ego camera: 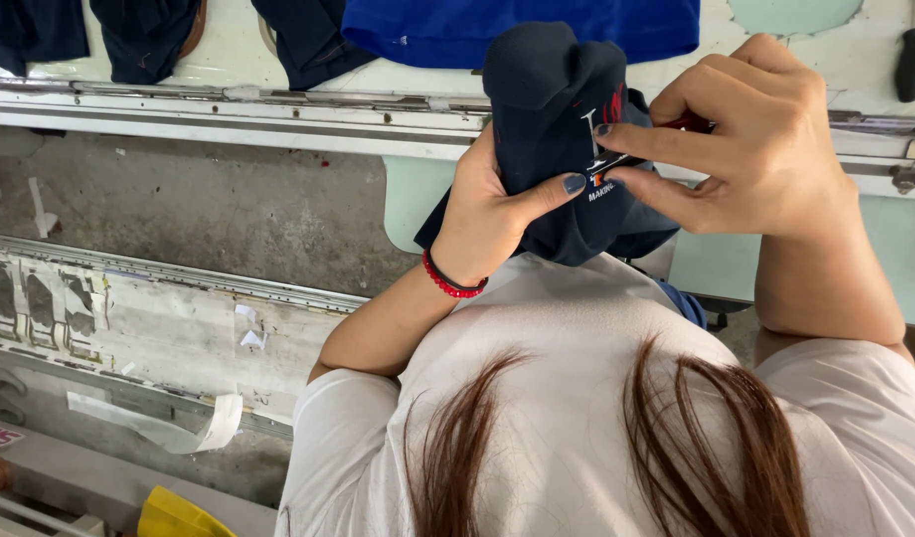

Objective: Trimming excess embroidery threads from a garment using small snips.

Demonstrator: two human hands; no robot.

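Observation:
My left hand [497,214], with a red bead bracelet on the wrist, grips a bunched navy garment [552,109] from below, the thumb pressed on its front. My right hand [765,149] comes in from the right. Its thumb and forefinger pinch the cloth at a small white and red printed mark [601,179]. A bit of red [688,123] shows under the right fingers; I cannot tell what it is. The garment is held up in front of my chest, over the edge of a pale green table [805,249].
A bright blue garment [517,30] and dark garments [144,35] lie on the table at the top. A black handle [911,62] sits top right. A metal rail [229,104] edges the table, concrete floor [209,209] below. A yellow object [174,515] is at bottom left.

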